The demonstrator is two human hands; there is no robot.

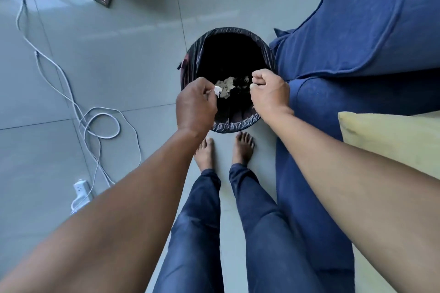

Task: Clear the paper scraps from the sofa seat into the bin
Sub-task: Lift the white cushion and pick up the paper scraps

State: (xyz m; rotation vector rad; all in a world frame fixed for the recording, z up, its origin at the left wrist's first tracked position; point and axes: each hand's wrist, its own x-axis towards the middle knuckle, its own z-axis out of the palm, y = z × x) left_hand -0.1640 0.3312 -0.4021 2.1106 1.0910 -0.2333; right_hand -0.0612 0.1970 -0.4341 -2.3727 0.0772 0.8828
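White cable [71, 102], power strip [80, 194], yellow cushion [390, 140].

I have both arms stretched forward and down, forearms converging toward the far middle. My left hand [195, 104] is curled knuckles-up, fingers pinched together on a white scrap [217, 90] at its far right edge. My right hand [269, 93] sits just right of it, apart, in a loose fist. Below, my two legs stand near together, bare feet side by side.
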